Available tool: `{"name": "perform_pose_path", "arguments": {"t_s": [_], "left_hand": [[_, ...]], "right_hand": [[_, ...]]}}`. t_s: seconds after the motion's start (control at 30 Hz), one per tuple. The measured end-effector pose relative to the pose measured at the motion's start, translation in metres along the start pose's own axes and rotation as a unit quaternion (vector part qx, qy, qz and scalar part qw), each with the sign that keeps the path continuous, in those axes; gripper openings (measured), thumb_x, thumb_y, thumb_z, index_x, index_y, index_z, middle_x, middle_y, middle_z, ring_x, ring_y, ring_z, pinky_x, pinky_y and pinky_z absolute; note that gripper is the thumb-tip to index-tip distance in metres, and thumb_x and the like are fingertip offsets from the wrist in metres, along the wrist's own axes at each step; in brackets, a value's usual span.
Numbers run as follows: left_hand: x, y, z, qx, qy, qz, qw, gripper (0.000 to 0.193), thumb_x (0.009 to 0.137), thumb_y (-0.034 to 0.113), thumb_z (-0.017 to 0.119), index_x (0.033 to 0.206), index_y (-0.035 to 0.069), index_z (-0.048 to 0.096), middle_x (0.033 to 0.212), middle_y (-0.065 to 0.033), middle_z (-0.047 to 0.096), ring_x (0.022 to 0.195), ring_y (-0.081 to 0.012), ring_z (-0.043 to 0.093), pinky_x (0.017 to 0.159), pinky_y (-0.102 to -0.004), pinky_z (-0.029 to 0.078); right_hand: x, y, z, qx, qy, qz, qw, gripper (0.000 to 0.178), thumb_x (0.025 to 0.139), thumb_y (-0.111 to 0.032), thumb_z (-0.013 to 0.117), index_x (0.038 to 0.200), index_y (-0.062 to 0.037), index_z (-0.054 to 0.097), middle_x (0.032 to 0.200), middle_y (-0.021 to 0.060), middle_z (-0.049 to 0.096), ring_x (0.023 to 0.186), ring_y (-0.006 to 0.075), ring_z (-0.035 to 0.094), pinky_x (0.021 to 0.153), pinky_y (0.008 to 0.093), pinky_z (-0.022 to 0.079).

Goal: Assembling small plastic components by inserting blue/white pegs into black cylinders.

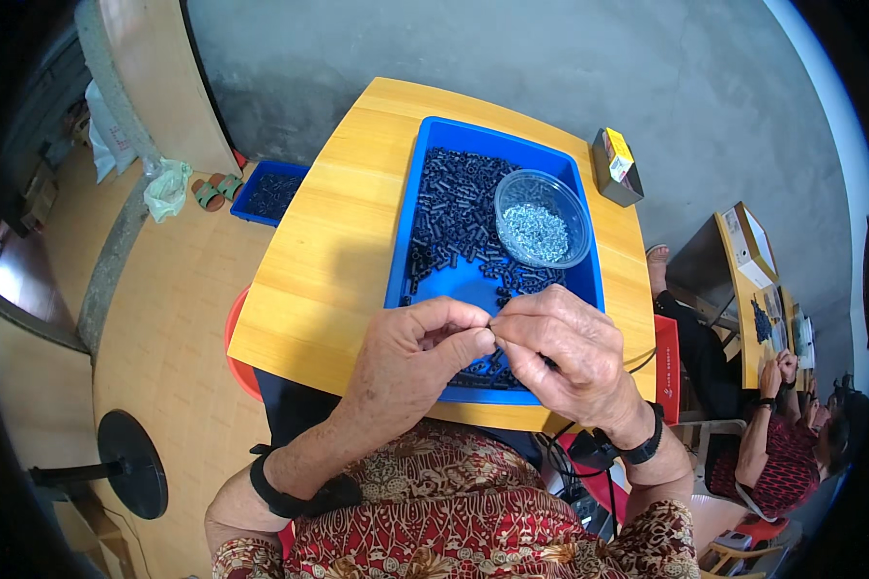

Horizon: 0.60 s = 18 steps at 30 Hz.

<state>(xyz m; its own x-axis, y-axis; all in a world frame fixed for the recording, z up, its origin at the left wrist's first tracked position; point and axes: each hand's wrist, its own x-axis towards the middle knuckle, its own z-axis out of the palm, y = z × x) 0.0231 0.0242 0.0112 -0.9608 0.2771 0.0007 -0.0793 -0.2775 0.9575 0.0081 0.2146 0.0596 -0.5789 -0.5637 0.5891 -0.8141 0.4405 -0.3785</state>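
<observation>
Over the near half of a blue tray (403, 232), my left hand (406, 357) and my right hand (572, 352) meet fingertip to fingertip. Each is closed in a pinch, thumb against forefinger. Something small and dark shows between the tips, mostly covered by the fingers, so its kind cannot be made out. Many short black ribbed plastic pieces (454, 198) lie heaped in the tray, thickest at its far left. Among them, at the right, stands a round clear plastic tub (543, 218) with small shiny silver metal parts (536, 232) inside.
The tray rests on a yellow wooden table (309, 261). At its far right corner stands a dark box with a yellow packet (618, 154). A second blue tray (270, 193) lies on the floor at left, beside green slippers (217, 191). Another person (768, 454) works at a table on the right.
</observation>
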Motion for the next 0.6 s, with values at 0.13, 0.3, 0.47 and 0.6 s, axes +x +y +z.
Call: {"name": "perform_pose_path", "arguments": {"t_s": [0.13, 0.3, 0.47, 0.6], "left_hand": [[0.001, 0.002, 0.000, -0.007, 0.004, 0.000, 1.000, 0.017, 0.091, 0.011, 0.073, 0.104, 0.000, 0.071, 0.092, -0.0001, 0.069, 0.083, -0.0042, 0.060, 0.073, -0.0208, 0.050], [0.000, 0.009, 0.000, -0.057, 0.001, -0.034, 0.998, 0.012, 0.093, 0.010, 0.070, 0.102, 0.003, 0.071, 0.096, -0.0011, 0.070, 0.089, -0.0068, 0.061, 0.081, -0.0225, 0.049], [0.002, 0.006, -0.001, -0.074, -0.011, -0.048, 0.996, 0.014, 0.093, 0.011, 0.069, 0.105, 0.003, 0.072, 0.097, -0.0012, 0.069, 0.091, -0.0071, 0.061, 0.084, -0.0241, 0.049], [0.005, 0.011, -0.002, -0.067, -0.031, -0.051, 0.996, 0.015, 0.093, 0.011, 0.069, 0.106, 0.003, 0.072, 0.097, -0.0012, 0.070, 0.091, -0.0071, 0.061, 0.085, -0.0239, 0.049]], "right_hand": [[0.000, 0.003, 0.003, 0.027, 0.022, -0.005, 0.999, 0.024, 0.074, 0.003, 0.078, 0.095, 0.0007, 0.067, 0.088, 0.0116, 0.066, 0.079, 0.0265, 0.066, 0.067, 0.0347, 0.055], [0.004, 0.001, 0.007, -0.037, 0.051, -0.029, 0.998, 0.027, 0.072, -0.001, 0.081, 0.095, -0.0004, 0.067, 0.086, 0.0102, 0.065, 0.076, 0.0252, 0.065, 0.064, 0.0349, 0.053], [0.005, 0.003, 0.005, -0.112, 0.034, -0.082, 0.990, 0.027, 0.072, -0.003, 0.082, 0.094, -0.0001, 0.067, 0.086, 0.0101, 0.065, 0.074, 0.0233, 0.065, 0.061, 0.0339, 0.051], [0.006, 0.004, 0.004, -0.104, 0.048, -0.094, 0.989, 0.026, 0.072, -0.003, 0.082, 0.093, 0.0001, 0.067, 0.085, 0.0097, 0.065, 0.071, 0.0231, 0.064, 0.059, 0.0337, 0.049]]}}
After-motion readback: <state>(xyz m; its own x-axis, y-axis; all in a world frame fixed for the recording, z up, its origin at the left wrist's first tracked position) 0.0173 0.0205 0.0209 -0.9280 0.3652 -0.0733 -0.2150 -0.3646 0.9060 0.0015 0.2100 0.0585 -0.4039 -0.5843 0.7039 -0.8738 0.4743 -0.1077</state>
